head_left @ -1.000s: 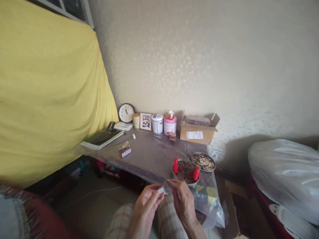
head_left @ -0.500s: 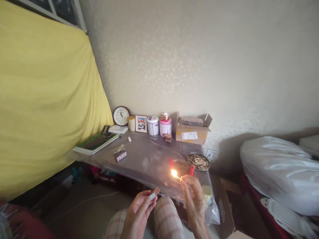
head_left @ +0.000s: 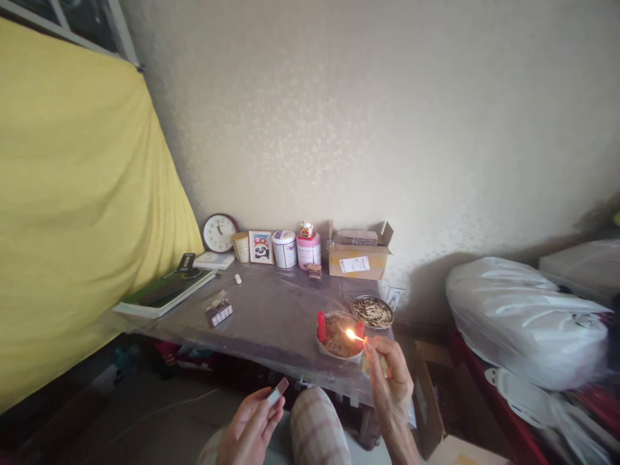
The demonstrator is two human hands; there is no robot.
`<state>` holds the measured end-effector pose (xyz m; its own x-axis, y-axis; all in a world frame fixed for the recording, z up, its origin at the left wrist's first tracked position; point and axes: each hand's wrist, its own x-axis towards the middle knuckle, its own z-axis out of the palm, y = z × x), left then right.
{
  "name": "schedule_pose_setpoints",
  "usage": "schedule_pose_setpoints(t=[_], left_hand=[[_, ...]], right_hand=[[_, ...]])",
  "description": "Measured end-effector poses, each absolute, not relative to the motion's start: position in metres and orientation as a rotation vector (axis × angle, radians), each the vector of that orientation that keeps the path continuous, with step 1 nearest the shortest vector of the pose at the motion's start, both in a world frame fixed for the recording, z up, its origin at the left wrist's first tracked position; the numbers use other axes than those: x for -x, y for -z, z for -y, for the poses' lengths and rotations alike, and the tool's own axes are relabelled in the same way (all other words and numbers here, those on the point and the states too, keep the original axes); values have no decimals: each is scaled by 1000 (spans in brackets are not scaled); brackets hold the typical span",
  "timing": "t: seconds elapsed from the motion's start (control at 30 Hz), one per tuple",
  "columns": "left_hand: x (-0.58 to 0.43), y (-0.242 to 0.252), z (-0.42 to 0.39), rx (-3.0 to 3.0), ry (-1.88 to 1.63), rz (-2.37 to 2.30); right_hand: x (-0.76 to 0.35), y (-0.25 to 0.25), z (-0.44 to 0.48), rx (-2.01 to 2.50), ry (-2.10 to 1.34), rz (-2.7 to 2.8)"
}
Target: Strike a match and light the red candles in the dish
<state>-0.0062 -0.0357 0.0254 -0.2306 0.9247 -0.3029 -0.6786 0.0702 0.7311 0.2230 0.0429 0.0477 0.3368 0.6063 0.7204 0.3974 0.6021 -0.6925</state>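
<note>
Right hand [head_left: 390, 381] pinches burning match [head_left: 357, 337]; left hand [head_left: 249, 426] holds matchbox [head_left: 277, 391].

A thin wooden match [head_left: 357, 337] burns at its tip in the right hand [head_left: 390, 381], while the left hand [head_left: 252, 423] carries a small matt cardboard matchbox [head_left: 278, 391]. Glossy clear plastic sheeting [head_left: 271, 316] covers the bench, wrinkled and shiny. Near the bench's right edge, two shiny metal bowls [head_left: 372, 312] sit side by side, the nearer with smooth red wax candles [head_left: 321, 326]. At the back edge stands a matt brown cardboard box [head_left: 357, 258]. Matt yellow cloth [head_left: 72, 213] hangs beyond the left edge
</note>
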Motion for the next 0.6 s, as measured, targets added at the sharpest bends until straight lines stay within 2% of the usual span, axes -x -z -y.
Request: schedule_pose_setpoints(t=[0.27, 0.6], left_hand=[[9, -26, 35, -292, -1531, -983], [23, -3, 29, -313, -1469, -978]], right_hand=[[-239, -48, -47, 1030, -125, 1196], [-247, -52, -53, 1042, 13, 1250]])
